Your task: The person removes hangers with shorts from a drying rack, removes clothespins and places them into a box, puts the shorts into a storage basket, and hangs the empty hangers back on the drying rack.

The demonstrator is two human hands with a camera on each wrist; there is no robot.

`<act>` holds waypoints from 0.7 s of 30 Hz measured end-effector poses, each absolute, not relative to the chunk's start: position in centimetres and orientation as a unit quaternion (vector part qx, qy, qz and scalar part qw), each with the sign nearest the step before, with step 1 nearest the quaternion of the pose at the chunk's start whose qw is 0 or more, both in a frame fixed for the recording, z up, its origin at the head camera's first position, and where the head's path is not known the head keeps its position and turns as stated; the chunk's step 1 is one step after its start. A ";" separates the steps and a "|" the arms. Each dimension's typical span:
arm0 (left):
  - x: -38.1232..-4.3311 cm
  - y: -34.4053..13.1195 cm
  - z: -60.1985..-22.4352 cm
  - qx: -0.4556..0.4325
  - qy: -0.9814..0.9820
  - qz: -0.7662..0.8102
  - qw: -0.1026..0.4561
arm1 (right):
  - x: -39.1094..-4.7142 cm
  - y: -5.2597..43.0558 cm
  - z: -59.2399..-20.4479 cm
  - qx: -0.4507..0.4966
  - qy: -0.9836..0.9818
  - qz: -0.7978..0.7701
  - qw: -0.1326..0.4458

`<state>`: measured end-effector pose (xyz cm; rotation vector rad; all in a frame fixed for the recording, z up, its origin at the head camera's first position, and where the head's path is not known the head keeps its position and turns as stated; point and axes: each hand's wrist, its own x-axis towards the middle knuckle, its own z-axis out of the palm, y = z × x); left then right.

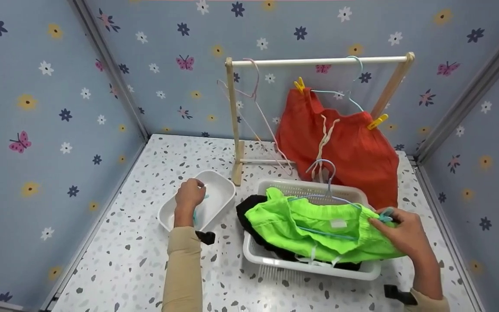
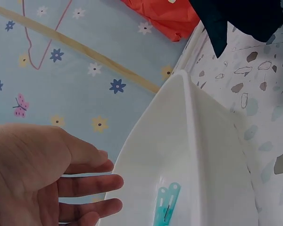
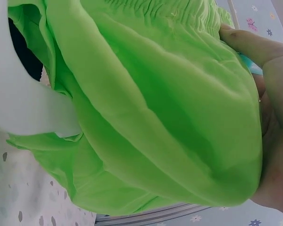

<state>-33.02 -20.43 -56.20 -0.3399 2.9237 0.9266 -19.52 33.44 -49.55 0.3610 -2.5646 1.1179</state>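
Left hand (image 1: 190, 195) hangs loose over the white tray (image 1: 220, 186), teal clothespins (image 2: 162, 203) inside. Next over, lime shorts (image 1: 327, 211) are draped on the white basket (image 1: 269, 261), and the right hand (image 1: 407, 234) is pinching their waistband plus a teal clip (image 1: 386, 215).

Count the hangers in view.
3: pink hanger on the rack, pale hanger with the red garment, blue hanger with the green garment. More may be hidden in the basket.
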 end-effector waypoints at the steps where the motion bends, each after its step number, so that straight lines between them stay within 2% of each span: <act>1: -33.0 -20.4 -56.1 -0.109 0.946 0.304 0.026 | -19.6 33.4 -49.5 0.127 -0.898 0.390 0.160; 6: -32.7 -20.1 -55.4 -0.091 0.940 0.328 0.020 | -19.8 33.5 -49.3 0.128 -0.904 0.380 0.152; 13: -31.3 -19.5 -54.4 -0.065 0.934 0.350 -0.008 | -19.3 33.4 -48.4 0.100 -0.934 0.329 0.101; 18: -30.1 -19.0 -54.0 -0.046 0.928 0.370 -0.014 | -18.8 32.9 -47.7 0.090 -0.944 0.287 0.139; 21: -29.1 -18.8 -53.6 -0.035 0.922 0.385 -0.013 | -18.5 33.0 -47.4 0.105 -0.942 0.262 0.183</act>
